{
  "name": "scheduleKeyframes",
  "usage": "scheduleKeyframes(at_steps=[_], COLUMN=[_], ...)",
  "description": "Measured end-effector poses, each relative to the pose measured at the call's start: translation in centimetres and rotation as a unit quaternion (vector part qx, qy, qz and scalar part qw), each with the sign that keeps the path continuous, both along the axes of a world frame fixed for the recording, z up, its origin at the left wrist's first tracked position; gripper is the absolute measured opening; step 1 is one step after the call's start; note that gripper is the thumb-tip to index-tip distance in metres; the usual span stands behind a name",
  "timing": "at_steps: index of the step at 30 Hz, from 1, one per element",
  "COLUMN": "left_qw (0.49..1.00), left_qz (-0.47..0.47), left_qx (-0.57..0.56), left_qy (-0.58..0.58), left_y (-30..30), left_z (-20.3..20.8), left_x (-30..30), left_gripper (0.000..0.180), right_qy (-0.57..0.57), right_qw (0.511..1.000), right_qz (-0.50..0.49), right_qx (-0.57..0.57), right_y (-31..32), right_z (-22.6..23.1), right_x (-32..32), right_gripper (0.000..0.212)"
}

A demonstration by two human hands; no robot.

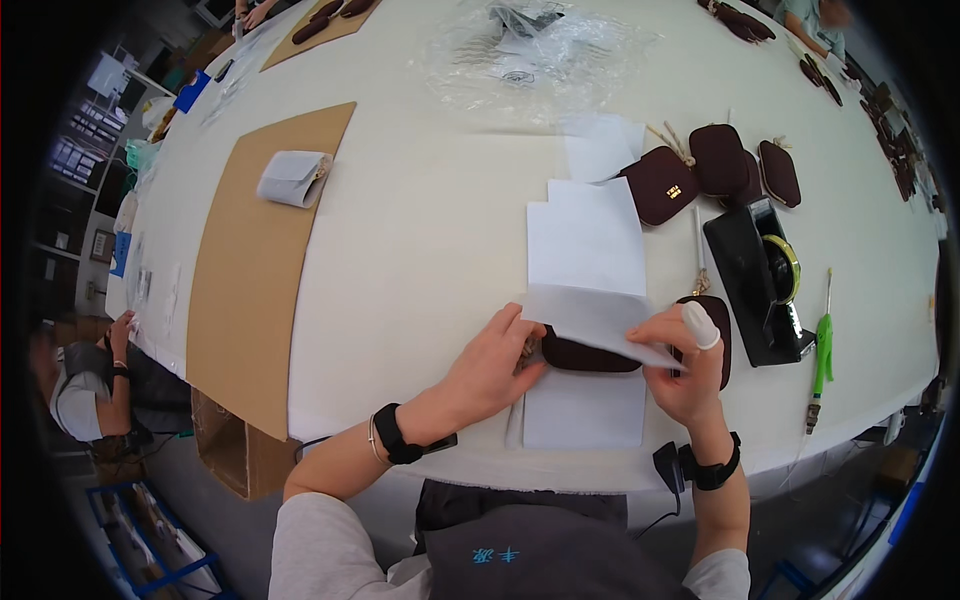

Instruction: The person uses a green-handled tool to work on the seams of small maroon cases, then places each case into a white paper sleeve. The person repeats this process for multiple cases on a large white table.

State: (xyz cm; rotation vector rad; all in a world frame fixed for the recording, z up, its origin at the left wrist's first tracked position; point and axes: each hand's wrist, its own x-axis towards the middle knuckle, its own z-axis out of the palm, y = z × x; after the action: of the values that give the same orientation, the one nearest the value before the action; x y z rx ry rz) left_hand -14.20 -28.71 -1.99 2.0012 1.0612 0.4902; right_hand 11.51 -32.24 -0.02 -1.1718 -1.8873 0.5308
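A dark brown zip pouch (590,354) lies on a stack of white paper sheets (583,412) at the near middle of the table. My left hand (490,365) grips the pouch's left end, thumb and fingers closed about it where a beige cord (527,350) shows. With my right hand (688,362), I pinch the edge of a white paper sheet (585,315) that folds over the pouch and covers its upper part. A white cover (700,326) sits on one right fingertip. Another dark brown pouch (716,340) lies partly hidden behind my right hand.
Several brown pouches (718,160) lie farther back. A black tape dispenser (742,285) and a green-handled tool (823,350) are at right. At left, a paper-wrapped bundle (292,178) rests on cardboard (245,270). Clear plastic (520,60) lies far off; other people sit around the table.
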Motion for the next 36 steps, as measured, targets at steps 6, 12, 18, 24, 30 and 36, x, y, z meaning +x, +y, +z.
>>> scheduleKeyframes(at_steps=[6, 12, 18, 24, 30, 36], left_qw=[1.0, 0.997, 0.968, 0.974, 0.98, 0.984], left_qz=[-0.004, 0.052, 0.036, -0.098, -0.101, -0.086], left_qx=[0.019, 0.04, 0.248, 0.192, 0.151, 0.145], left_qy=[0.012, -0.032, 0.023, 0.068, 0.082, 0.063], left_y=[-0.5, -0.8, 1.2, 0.7, 0.4, 0.2], left_z=[0.1, 0.4, 2.9, 2.3, 1.7, 1.7], left_x=[-0.3, -0.9, 0.1, 2.3, 2.1, 1.7], left_gripper=[0.026, 0.019, 0.016, 0.03, 0.034, 0.039], right_qy=[-0.083, -0.159, -0.195, -0.237, -0.306, -0.173], right_qw=[0.995, 0.986, 0.98, 0.971, 0.951, 0.985], right_qz=[0.036, 0.057, 0.047, 0.031, 0.037, 0.017], right_qx=[0.04, 0.005, -0.011, -0.003, -0.016, 0.016], right_y=[-2.1, -2.9, -3.0, -3.5, -4.7, -2.3], right_z=[-0.9, -0.7, -0.8, -1.0, 0.7, -0.4], right_x=[0.0, 0.2, 0.1, -0.2, 0.9, -3.3], right_gripper=[0.042, 0.031, 0.028, 0.024, 0.026, 0.013])
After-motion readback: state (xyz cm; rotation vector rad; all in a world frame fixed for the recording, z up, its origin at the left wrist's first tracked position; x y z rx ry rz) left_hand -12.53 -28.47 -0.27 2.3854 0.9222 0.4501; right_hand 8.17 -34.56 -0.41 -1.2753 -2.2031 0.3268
